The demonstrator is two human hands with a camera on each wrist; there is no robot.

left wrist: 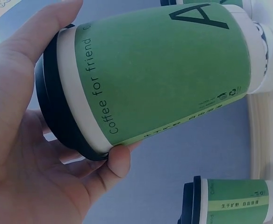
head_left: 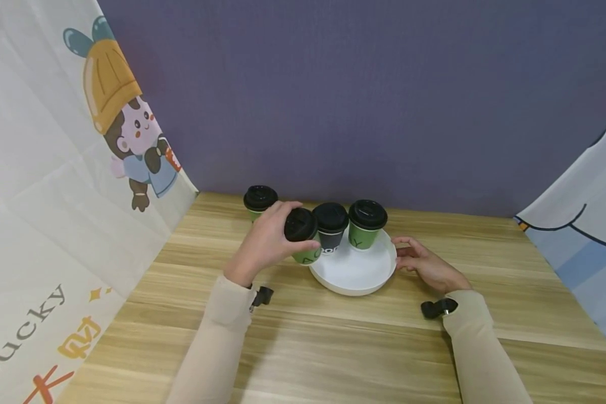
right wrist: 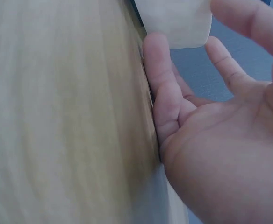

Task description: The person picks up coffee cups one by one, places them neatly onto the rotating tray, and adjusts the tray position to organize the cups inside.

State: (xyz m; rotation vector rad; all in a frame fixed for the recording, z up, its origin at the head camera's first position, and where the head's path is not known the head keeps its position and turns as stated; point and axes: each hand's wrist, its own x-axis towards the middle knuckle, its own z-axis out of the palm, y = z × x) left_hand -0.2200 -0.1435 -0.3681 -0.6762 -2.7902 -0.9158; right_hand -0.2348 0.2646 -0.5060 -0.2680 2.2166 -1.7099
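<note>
My left hand (head_left: 265, 242) is curled round a green cup (head_left: 303, 238) at the white tray's (head_left: 356, 275) left rim, tilted, not yet set down. Two cups, a dark one (head_left: 331, 226) and a green one (head_left: 366, 224), already stand on the tray's far side; another (head_left: 259, 203) waits far left on the table (head_left: 333, 348). My right hand (head_left: 426, 264), fingers relaxed, touches the right rim.

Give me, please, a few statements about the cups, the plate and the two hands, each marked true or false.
1. The left hand grips a green cup with a black lid. True.
2. Three cups stand fully on the white plate. False: only the dark cup and one green cup stand there.
3. The right hand rests at the plate's rim. True.
4. One cup stands on the wooden table, off the plate. True.
5. The lids are white. False: all are black.
</note>
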